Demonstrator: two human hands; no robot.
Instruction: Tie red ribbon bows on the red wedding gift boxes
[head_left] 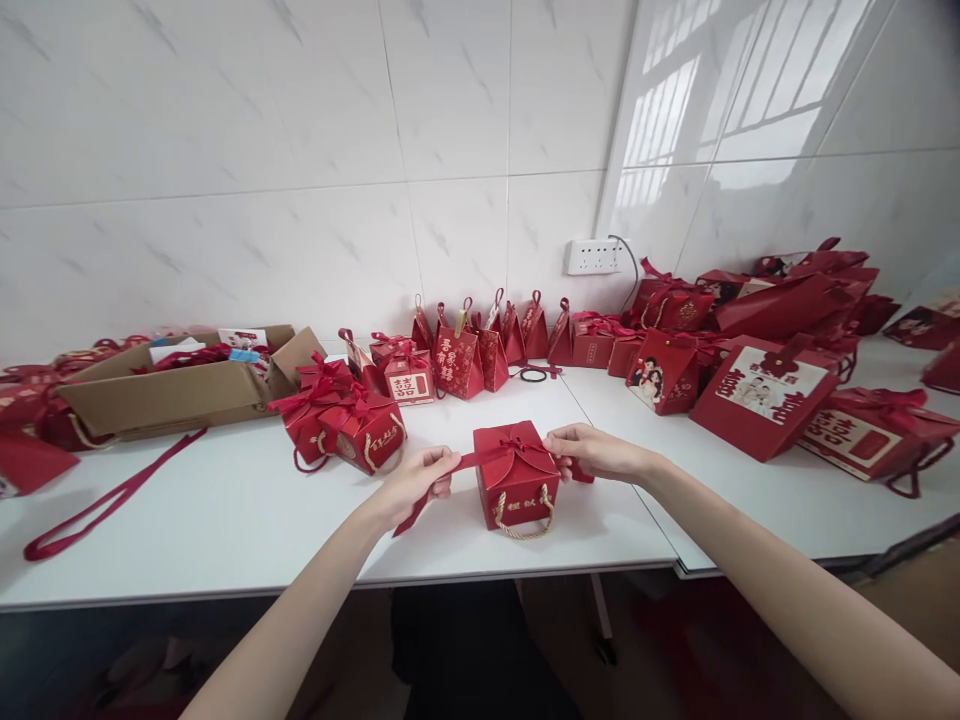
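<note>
A red gift box [517, 490] with gold lettering and a twisted gold cord handle stands upright on the white table in front of me. Across its top runs a red ribbon [474, 459], crossed or knotted at the middle. My left hand [424, 482] pinches the ribbon's left end, and a tail hangs below the fingers. On the other side, my right hand [589, 453] pinches the ribbon close to the box's right edge. The ribbon is stretched nearly straight on the left. Part of the right-hand tail shows beneath the fingers.
Bow-topped red boxes [367, 432] stand left of centre. An open cardboard box [169, 400] and a loose ribbon [112, 500] lie farther left. Small red boxes [459, 362] line the wall below a power strip [592, 257]. Larger red boxes [765, 395] crowd the right side.
</note>
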